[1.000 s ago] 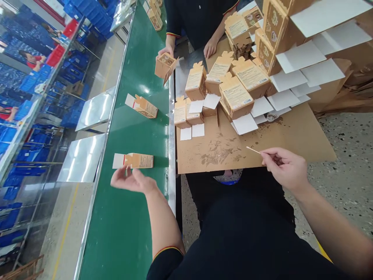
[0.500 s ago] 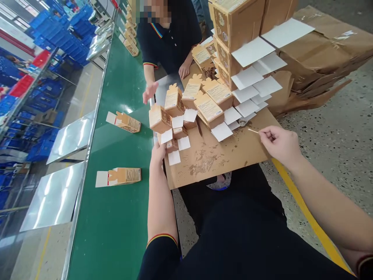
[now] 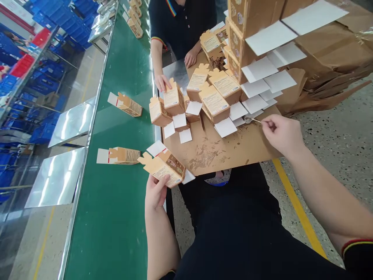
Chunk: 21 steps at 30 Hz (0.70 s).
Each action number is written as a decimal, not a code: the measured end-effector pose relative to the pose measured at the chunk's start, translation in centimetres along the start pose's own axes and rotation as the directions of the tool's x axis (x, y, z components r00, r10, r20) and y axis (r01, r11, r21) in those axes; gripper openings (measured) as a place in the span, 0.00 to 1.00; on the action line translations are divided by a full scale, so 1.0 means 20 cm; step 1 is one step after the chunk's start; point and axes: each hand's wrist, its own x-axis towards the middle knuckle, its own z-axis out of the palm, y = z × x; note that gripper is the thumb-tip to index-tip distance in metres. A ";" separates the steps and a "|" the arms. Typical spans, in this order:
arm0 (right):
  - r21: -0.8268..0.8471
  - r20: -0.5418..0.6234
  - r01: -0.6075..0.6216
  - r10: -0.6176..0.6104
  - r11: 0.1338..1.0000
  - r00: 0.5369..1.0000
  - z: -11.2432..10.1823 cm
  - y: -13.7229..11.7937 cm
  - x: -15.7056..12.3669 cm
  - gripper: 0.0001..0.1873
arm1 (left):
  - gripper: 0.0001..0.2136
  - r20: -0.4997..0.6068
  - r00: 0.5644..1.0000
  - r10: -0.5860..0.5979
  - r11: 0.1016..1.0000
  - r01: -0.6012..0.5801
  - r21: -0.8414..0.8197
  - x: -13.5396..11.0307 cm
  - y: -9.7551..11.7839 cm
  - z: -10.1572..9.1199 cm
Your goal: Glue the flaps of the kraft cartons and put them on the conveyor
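Observation:
A small brown cardboard box (image 3: 167, 167) with printed sides and loose end flaps is gripped by my left hand (image 3: 157, 190), tilted over the table's left front corner. Between the pinched fingers of my right hand (image 3: 281, 132) is a thin stick (image 3: 256, 120), perhaps a cotton swab. Its far end reaches a small round clear dish (image 3: 248, 118), beside the white flaps of the stacked boxes. Several more boxes (image 3: 214, 102) lie on the brown cardboard sheet (image 3: 201, 155), which bears dark wet-looking smears.
To the left runs a green conveyor belt (image 3: 116, 217) carrying several boxes (image 3: 125, 155). Across the table a co-worker's hand (image 3: 162, 82) touches a box. A tall box stack (image 3: 253, 23) stands at the right, with wrapped brown cardboard (image 3: 329, 50) behind it.
My left hand has lifted a box from the group and brought it nearer. The stick in my right hand has reached the dish. The co-worker's hand has come down on a box.

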 end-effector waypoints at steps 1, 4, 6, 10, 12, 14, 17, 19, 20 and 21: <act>0.047 -0.023 -0.017 0.018 0.999 1.000 -0.01 -0.04 -0.07 0.09 | 0.40 0.022 0.999 0.030 0.999 -0.029 -0.025 0.00 0.01 0.05; 0.240 0.044 -0.037 0.028 0.970 0.999 0.06 -0.20 -0.28 0.08 | 0.41 0.082 0.989 0.120 0.992 -0.117 -0.039 0.09 0.01 0.21; 0.350 0.150 -0.024 -0.030 0.936 0.988 0.16 -0.33 -0.40 0.08 | 0.42 0.098 0.981 0.168 0.985 -0.164 -0.046 0.18 -0.01 0.31; 0.434 0.254 0.055 -0.181 0.899 0.950 0.42 -0.50 -0.49 0.13 | 0.42 0.134 0.972 0.192 0.981 -0.185 -0.061 0.29 -0.07 0.42; 0.414 0.270 0.096 -0.223 0.905 0.937 0.52 -0.53 -0.49 0.14 | 0.43 0.141 0.972 0.190 0.982 -0.184 -0.051 0.30 -0.09 0.43; 0.369 0.289 0.136 -0.252 0.920 0.923 0.58 -0.54 -0.48 0.14 | 0.43 0.123 0.975 0.184 0.982 -0.178 -0.058 0.30 -0.11 0.43; 0.312 0.335 0.181 -0.287 0.932 0.898 0.64 -0.52 -0.46 0.14 | 0.44 0.094 0.981 0.170 0.984 -0.164 -0.077 0.30 -0.13 0.42; 0.303 0.347 0.182 -0.286 0.936 0.893 0.65 -0.51 -0.46 0.14 | 0.45 0.084 0.983 0.164 0.985 -0.158 -0.070 0.29 -0.14 0.43; 0.308 0.341 0.172 -0.277 0.936 0.898 0.64 -0.51 -0.46 0.14 | 0.46 0.079 0.983 0.165 0.985 -0.160 -0.061 0.29 -0.15 0.43; 0.319 0.328 0.156 -0.264 0.935 0.907 0.62 -0.50 -0.46 0.13 | 0.45 0.074 0.983 0.168 0.985 -0.165 -0.045 0.28 -0.15 0.43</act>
